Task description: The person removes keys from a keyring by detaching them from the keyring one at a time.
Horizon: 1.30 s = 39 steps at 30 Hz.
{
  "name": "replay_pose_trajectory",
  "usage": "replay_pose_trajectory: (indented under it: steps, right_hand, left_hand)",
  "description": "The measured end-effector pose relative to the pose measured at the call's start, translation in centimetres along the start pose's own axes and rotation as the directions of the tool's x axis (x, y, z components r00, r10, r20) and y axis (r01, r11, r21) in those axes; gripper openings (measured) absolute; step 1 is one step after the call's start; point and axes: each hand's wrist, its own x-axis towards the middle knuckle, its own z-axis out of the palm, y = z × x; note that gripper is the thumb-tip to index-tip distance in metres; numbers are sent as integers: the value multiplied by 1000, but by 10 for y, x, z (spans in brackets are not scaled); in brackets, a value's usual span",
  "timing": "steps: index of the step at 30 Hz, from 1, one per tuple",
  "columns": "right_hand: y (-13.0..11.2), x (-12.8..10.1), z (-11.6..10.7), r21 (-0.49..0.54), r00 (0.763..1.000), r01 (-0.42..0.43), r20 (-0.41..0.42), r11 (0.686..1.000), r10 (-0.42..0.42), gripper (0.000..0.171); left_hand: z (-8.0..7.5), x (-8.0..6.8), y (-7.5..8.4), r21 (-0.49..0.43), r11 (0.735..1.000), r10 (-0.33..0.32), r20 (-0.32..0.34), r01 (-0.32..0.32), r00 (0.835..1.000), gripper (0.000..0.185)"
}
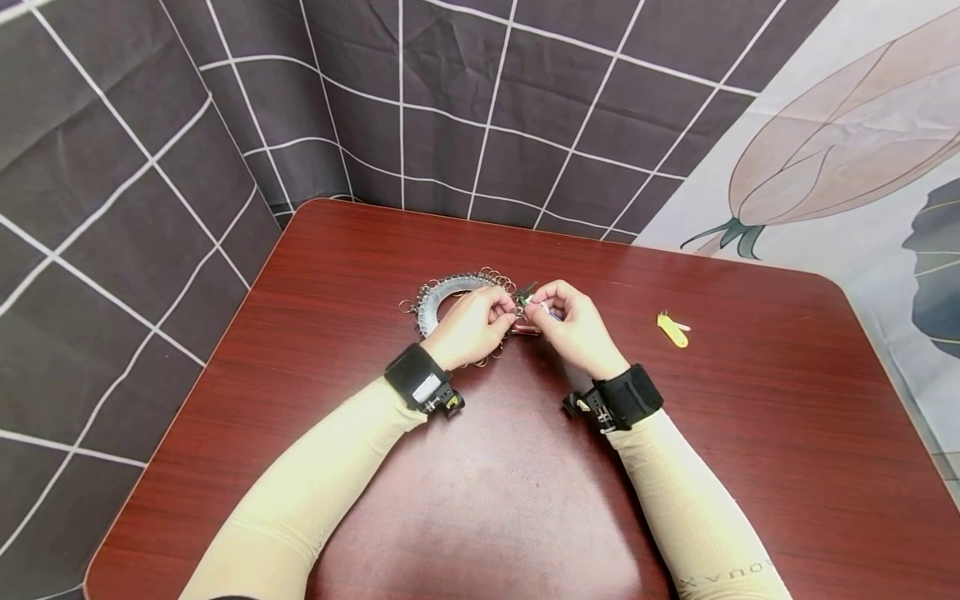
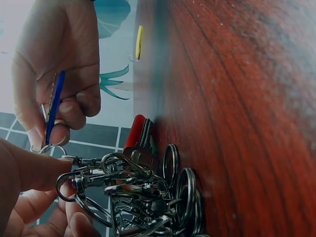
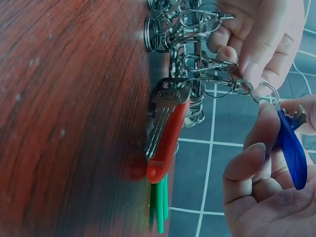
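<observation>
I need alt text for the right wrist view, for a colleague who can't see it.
The right hand pinches a blue key tag joined to a small split ring, while the left hand holds a metal clasp on a bunch of rings. A key with a red tag and a green tag lie against the reddish wooden table.

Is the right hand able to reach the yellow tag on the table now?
Probably yes, but not at once: the right hand pinches the blue tag. The yellow tag lies apart on its side, with only bare table between them.
</observation>
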Motion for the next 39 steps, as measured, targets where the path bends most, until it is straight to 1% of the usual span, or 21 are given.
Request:
replay_pose_trajectory:
  steps: [6,13,18,23,26,32,39]
  right_hand:
    - [2,0,0,-26,1000,4,14,1000,-4,12]
    - [5,0,1,-44,994,-32,98,998,37,12]
    - [6,0,1,-56,992,-41,114,998,48,12]
    - [26,6,1,-54,994,-38,97,998,43,12]
    - [36,8,1,-48,997,-33,74,998,36,11]
    - [40,9,2,-46,1000,-17,24,999,18,9]
    - [38,7,1,-42,1000,-1,-3,999,1,11]
  left_hand:
    - [0,0,0,-9,1000,-19,-35,19,999,4]
    - [-1,-1,0,-31,999,9,-72,-11,997,5]
    - [-1,-1,-1,-42,999,9,-85,-12,996,5]
    - [-2,-2,-1,-32,1000,-1,-89,-2,996,6]
    - [-3,-3,0,-27,1000,4,-90,-7,996,5]
    - [-3,-3,2,-30,999,14,-71,-17,997,5]
    - [-2,-3,4,-14,999,29,-39,-30,999,4]
